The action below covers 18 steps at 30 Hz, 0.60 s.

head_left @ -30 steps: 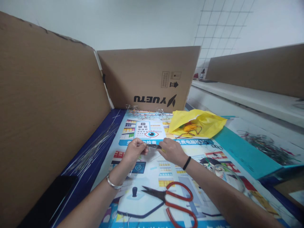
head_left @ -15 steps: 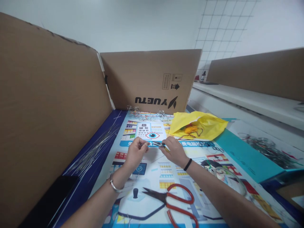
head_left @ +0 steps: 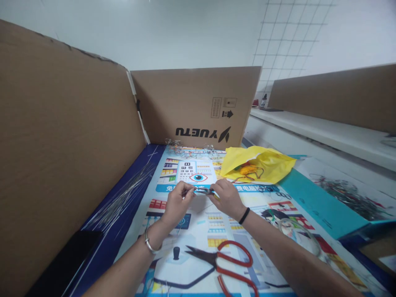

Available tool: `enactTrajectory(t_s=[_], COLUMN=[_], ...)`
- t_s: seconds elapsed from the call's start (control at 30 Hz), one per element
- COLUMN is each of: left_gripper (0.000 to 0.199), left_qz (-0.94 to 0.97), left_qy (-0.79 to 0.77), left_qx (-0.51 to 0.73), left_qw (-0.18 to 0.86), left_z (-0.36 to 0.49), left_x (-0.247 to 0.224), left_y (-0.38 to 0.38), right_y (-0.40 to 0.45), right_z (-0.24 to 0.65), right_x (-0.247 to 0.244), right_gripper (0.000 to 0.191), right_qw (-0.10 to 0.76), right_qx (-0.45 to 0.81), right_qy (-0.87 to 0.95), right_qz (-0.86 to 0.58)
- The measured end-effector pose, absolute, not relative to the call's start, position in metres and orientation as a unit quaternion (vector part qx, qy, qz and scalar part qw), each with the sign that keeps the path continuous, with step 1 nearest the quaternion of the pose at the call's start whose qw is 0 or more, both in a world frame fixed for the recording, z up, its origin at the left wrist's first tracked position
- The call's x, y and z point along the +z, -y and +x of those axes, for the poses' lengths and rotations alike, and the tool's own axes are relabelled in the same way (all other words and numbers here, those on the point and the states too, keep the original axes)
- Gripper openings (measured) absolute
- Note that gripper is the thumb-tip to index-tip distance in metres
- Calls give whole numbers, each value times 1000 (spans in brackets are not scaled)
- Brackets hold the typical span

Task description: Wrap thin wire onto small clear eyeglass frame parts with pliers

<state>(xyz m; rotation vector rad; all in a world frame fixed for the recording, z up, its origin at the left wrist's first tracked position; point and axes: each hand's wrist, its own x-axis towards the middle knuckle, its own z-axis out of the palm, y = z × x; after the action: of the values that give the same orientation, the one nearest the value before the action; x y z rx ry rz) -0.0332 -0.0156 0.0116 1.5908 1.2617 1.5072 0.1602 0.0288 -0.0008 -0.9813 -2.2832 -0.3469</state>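
Over the middle of the printed mat, my right hand (head_left: 227, 199) is closed on small pliers (head_left: 206, 191), whose jaws point left. The tips of the pliers come close to the fingertips of my left hand (head_left: 178, 202). That hand is pinched on something thin, probably a wire, too small to make out clearly. A thin strand hangs below the left hand. Nearer to me, scissors with red handles (head_left: 233, 270) lie on the mat, blades pointing left.
Thin wires (head_left: 123, 198) lie on the dark blue strip at left. Behind are small wire pieces (head_left: 175, 144) and a yellow bag (head_left: 272, 165). Tangled wire (head_left: 349, 196) lies at right. Cardboard panels (head_left: 192, 99) stand behind and at left.
The pliers' jaws have moved slightly left and down, nearer to the left fingertips. Both hands keep their grip; the view has shifted slightly.
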Motion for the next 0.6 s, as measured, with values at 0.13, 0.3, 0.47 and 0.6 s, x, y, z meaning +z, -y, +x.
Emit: enactTrajectory(t_s=[0.13, 0.3, 0.47, 0.6], left_gripper=[9, 11, 12, 12], left_qz=[603, 599, 574, 564], left_qy=[-474, -478, -484, -480], left_qx=[563, 556, 563, 570], left_qw=[308, 321, 344, 354], left_z=[-33, -32, -29, -29], left_x=[10, 14, 18, 18], left_y=[15, 17, 18, 18], right_y=[-29, -29, -28, -28], right_z=[160, 160, 160, 160], right_x=[-1, -2, -3, -3], right_gripper=[22, 23, 22, 21], right_qw=[307, 302, 295, 290], right_qx=[-142, -153, -156, -164], right_qy=[866, 866, 865, 864], right_qz=[-369, -369, -374, -377])
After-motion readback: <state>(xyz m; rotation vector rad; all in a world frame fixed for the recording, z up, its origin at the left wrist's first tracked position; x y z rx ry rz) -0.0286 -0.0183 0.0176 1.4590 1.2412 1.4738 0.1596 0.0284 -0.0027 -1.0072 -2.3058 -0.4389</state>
